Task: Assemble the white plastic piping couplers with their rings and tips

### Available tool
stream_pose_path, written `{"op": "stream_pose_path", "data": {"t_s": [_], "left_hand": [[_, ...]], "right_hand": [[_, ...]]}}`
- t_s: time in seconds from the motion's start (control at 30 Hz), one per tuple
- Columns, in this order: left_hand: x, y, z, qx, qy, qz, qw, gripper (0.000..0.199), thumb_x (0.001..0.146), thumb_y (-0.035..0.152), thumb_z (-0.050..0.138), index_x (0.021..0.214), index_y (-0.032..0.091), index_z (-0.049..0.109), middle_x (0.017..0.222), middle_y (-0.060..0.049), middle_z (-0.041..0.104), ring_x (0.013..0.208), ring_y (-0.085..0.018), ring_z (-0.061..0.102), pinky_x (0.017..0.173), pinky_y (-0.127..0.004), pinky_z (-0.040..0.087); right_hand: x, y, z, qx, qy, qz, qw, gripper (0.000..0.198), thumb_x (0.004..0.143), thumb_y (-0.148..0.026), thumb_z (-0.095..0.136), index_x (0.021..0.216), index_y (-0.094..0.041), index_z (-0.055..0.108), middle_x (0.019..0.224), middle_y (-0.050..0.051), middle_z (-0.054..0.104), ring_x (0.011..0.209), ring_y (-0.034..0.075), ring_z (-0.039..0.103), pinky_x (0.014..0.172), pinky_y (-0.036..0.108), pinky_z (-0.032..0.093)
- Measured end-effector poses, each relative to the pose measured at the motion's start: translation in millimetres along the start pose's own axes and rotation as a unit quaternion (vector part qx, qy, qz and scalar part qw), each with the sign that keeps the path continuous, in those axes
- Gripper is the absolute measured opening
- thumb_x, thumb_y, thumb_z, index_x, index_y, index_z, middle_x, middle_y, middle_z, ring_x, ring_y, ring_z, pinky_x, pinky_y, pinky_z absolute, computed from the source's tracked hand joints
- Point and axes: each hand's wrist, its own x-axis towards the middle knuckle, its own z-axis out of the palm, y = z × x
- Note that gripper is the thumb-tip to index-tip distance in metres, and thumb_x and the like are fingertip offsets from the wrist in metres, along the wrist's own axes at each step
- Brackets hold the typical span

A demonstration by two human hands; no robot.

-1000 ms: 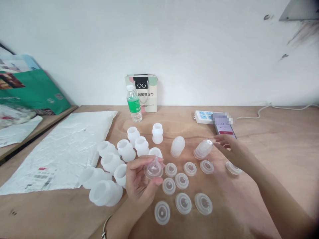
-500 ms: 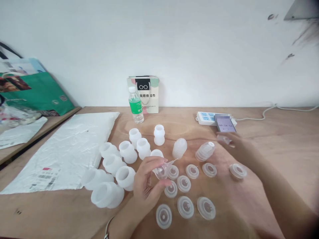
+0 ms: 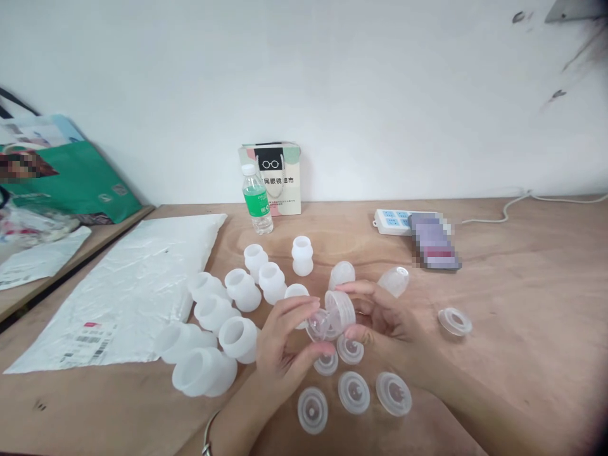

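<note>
Wooden bench [image 3: 517, 291] set against a pale wall [image 3: 389, 95], head view. Near the middle, the left hand [image 3: 287, 347] pinches a clear teat [image 3: 315, 325] between thumb and fingers. Just right of it, the right hand [image 3: 387, 323] has its grip closed on a clear cap [image 3: 341, 313], whose mouth faces left toward the teat. Teat and cap overlap in outline; whether they touch cannot be told. Both pieces are best kept on one line and pressed lightly, since such thin walls would probably buckle under a hard pinch. Left: white cups [image 3: 239, 339]. Nearer than the hands: clear discs [image 3: 354, 392], which the wrists should avoid nudging. Farther: two clear domes [image 3: 394, 280] and, beyond, a phone [image 3: 433, 239].
</note>
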Motion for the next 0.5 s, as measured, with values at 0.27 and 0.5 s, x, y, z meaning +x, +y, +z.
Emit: {"op": "stream_pose_path", "data": {"t_s": [0.27,0.5], "left_hand": [[2,7,1,0.086,-0.022,0.006,0.996,0.045,0.086,0.027,0.067,0.129,0.019,0.054,0.106,-0.006,0.062,0.095,-0.015,0.061,0.083,-0.024,0.055],[4,5,-3,0.109,-0.032,0.061,0.992,0.055,0.079,0.037,0.071,0.129,0.020,0.055,0.110,-0.010,0.067,0.096,-0.021,0.067,0.080,-0.029,0.060]], "right_hand": [[0,10,2,0.096,0.013,-0.004,0.995,0.029,0.083,-0.030,0.071,0.111,-0.036,0.063,0.092,-0.003,0.070,0.080,0.008,0.065,0.070,0.019,0.052],[-2,22,5,0.122,0.031,0.012,0.992,0.032,0.072,-0.030,0.080,0.100,-0.032,0.066,0.083,-0.004,0.072,0.072,0.011,0.066,0.064,0.022,0.052]]}}
